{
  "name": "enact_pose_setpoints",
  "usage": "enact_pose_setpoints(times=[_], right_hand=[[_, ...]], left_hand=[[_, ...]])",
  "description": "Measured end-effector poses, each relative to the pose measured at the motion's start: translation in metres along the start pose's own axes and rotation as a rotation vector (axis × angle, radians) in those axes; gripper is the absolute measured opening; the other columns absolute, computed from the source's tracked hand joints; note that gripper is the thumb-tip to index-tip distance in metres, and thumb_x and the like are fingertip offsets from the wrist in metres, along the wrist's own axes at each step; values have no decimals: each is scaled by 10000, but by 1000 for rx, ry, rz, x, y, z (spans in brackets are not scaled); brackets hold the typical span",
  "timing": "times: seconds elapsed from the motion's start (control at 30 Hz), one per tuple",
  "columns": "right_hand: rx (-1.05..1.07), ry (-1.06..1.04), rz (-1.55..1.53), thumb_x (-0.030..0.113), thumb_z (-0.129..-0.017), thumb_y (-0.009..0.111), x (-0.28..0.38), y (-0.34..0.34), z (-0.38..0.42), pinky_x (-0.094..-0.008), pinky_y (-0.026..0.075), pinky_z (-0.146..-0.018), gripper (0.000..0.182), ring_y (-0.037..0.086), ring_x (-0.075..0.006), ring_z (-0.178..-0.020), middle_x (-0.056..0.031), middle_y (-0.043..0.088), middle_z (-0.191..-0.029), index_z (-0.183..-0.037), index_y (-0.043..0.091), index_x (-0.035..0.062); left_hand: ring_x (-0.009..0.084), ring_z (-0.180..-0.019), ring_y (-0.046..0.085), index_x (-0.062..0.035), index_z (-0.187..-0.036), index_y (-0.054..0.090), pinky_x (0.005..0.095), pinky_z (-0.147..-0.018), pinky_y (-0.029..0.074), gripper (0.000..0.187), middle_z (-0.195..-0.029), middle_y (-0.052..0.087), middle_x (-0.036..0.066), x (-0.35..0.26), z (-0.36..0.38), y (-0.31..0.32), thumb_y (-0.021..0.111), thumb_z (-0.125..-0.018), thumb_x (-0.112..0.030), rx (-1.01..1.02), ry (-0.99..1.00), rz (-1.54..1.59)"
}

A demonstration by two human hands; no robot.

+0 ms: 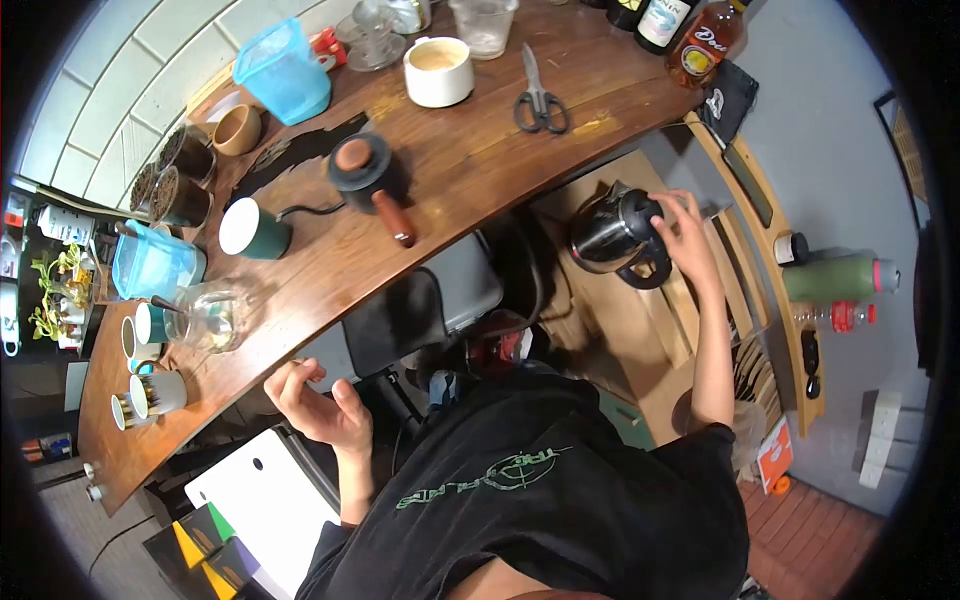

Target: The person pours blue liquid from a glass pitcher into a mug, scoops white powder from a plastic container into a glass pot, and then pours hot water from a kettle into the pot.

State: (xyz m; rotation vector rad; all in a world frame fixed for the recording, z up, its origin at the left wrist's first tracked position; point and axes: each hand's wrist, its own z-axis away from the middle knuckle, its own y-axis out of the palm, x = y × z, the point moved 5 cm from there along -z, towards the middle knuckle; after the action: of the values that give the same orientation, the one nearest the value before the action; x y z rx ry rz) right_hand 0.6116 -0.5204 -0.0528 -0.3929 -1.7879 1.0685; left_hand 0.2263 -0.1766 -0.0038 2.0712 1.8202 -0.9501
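Note:
At the right, an electric kettle (pixel 600 235) with a shiny body, black lid and black handle stands on a lower wooden surface. My right hand (pixel 687 240) is at its top, thumb and fingers bent around the edge of the lid where it meets the handle. My left hand (pixel 318 408) hangs in front of the table edge, palm up, fingers loosely curled and thumb apart, with nothing in it. Nearest to it on the table are a clear glass jug (pixel 212 315) and a hand coffee grinder (pixel 358 175) with a wooden-grip crank (pixel 393 218).
Along the wooden table (pixel 455 185) stand a green cup (pixel 255 230), a white cup (pixel 438 72), scissors (pixel 540 100), a blue container (pixel 285 72) and bottles (pixel 705 45). A grey-black chair (pixel 460 285) is below the table edge. A green bottle (pixel 835 280) lies at the right.

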Motion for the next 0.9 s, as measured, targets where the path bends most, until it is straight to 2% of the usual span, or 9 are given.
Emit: enact_pose_setpoints(times=[0.03, 0.2, 0.27, 0.33, 0.4, 0.47, 0.53, 0.9], right_hand=[[-4, -75, 34, 112, -906, 676, -13, 2, -1, -428, 393, -1080, 371, 480, -381, -1289, -180, 448, -1381, -1272, 621, 138], [164, -111, -99, 149, -887, 709, -56, 15, -10, -445, 414, -1063, 351, 493, -394, -1270, -131, 420, -1423, -1227, 625, 155], [189, -146, -125, 149, -878, 717, -59, 14, -16, -449, 423, -1054, 342, 501, -391, -1258, -119, 421, -1426, -1208, 627, 149], [243, -176, -53, 150, -857, 736, -55, 11, -18, -456, 440, -1021, 333, 523, -378, -1219, -112, 415, -1431, -1172, 628, 136], [217, -195, -46, 169, -827, 759, -59, 15, -18, -462, 431, -1003, 331, 519, -352, -1209, -104, 430, -1403, -1130, 632, 132], [115, -269, 169, 188, -806, 770, -51, 11, -18, -468, 404, -1013, 318, 492, -341, -1231, -97, 441, -1371, -1087, 634, 124], [128, -265, 160, 193, -797, 772, -52, 10, -18, -470, 382, -1024, 307, 474, -331, -1247, -96, 444, -1349, -1060, 632, 120], [46, -403, 193, 139, -810, 752, -46, 13, -13, -505, 348, -1069, 345, 455, -398, -1240, -139, 402, -1402, -1091, 559, 86]], left_hand=[[172, -835, 468, 8, -1160, 526, 287, -694, 415, 434, -1034, 459, 100, -7, 10, 13, 669, -952, -345, 33, -28, -1], [154, -815, 468, 10, -1134, 536, 284, -711, 409, 345, -1024, 448, 91, -58, 28, 84, 663, -950, -252, 279, -30, -26], [153, -812, 472, 7, -1125, 541, 282, -712, 413, 337, -1018, 447, 90, -75, 31, 101, 672, -945, -247, 293, -34, -36], [183, -763, 490, -7, -1070, 588, 297, -658, 435, 329, -945, 508, 101, -84, 34, 111, 720, -887, -248, 265, -25, -56], [180, -761, 488, -11, -1067, 592, 294, -657, 428, 313, -942, 512, 99, -89, 37, 117, 720, -879, -226, 276, -48, -57], [177, -759, 483, -9, -1067, 593, 291, -656, 418, 309, -943, 511, 99, -91, 41, 121, 721, -870, -210, 283, -64, -72], [174, -756, 482, -7, -1065, 597, 290, -656, 415, 309, -945, 510, 98, -93, 43, 126, 723, -865, -206, 297, -68, -89], [170, -747, 493, -5, -1067, 630, 292, -657, 417, 290, -961, 491, 87, -94, 56, 126, 726, -829, -138, 301, -126, -159]])
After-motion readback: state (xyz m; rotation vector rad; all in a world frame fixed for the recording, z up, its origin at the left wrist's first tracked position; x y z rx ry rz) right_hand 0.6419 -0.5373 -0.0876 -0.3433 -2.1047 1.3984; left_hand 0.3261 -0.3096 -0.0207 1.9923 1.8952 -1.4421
